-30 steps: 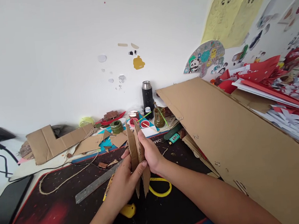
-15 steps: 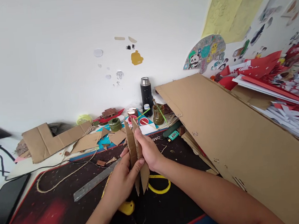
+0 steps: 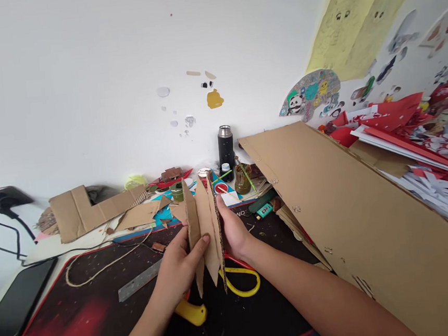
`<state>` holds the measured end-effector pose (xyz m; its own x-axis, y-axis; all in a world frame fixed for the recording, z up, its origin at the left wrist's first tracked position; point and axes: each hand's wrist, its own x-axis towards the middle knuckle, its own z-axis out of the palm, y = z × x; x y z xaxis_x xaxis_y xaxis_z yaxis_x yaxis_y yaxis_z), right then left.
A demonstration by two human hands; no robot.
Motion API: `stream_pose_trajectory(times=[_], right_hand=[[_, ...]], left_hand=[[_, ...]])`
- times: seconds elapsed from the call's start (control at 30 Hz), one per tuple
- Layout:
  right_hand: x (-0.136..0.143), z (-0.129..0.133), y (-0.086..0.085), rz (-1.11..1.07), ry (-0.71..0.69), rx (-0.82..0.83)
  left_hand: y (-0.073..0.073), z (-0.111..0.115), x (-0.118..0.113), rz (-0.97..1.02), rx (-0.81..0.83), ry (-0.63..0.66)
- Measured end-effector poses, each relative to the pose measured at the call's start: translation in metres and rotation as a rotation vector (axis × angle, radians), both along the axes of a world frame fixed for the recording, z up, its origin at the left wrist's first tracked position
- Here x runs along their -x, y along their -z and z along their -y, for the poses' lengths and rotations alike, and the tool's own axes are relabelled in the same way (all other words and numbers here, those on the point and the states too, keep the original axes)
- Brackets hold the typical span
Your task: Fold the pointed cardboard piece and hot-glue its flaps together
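Note:
Upright in front of me stand several narrow, pointed cardboard pieces [image 3: 206,216], fanned apart with gaps between them. My left hand [image 3: 177,266] is closed on the left and middle ones, its thumb on the face of the middle one. My right hand [image 3: 234,232] holds the rightmost piece from its outer side; most of its fingers are hidden behind the cardboard. Below the pieces lie scissors with a yellow handle loop [image 3: 242,281] and a yellow-handled tool [image 3: 195,312], partly covered. A metal ruler [image 3: 137,281] extends out from behind my left wrist.
A big cardboard sheet [image 3: 353,214] leans along the right side. At the back stand a black flask [image 3: 226,149], a green paint jar [image 3: 177,192] and a glass bottle [image 3: 243,179]. Cardboard scraps [image 3: 140,215], twine [image 3: 100,278] and a phone [image 3: 18,301] lie on the left.
The cardboard pieces have spread apart, showing the middle one's face. My right hand has shifted a little right with the outer piece. The whole view has moved slightly.

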<state>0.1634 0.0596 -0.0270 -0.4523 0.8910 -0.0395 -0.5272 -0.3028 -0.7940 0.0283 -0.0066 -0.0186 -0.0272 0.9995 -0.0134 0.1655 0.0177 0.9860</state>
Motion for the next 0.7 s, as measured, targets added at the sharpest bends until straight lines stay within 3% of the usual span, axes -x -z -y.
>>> stream_pose_trajectory(times=[0.17, 0.3, 0.37, 0.53, 0.7], right_hand=[[-0.002, -0.005, 0.003, 0.094, 0.096, -0.122], [-0.007, -0.008, 0.0, 0.284, 0.207, -0.303], [-0.01, -0.01, 0.0, 0.374, 0.242, -0.352], [-0.014, -0.012, -0.001, 0.51, 0.278, -0.428], [-0.012, -0.009, -0.001, 0.511, 0.275, -0.494]], left_hand=[[-0.007, -0.004, 0.013, -0.3, -0.087, -0.2], [-0.005, -0.004, 0.012, -0.42, -0.116, -0.201], [-0.005, -0.003, 0.01, -0.349, -0.132, -0.148], [-0.007, -0.004, 0.009, 0.042, -0.087, -0.042], [-0.009, -0.008, 0.012, 0.046, -0.059, -0.074]])
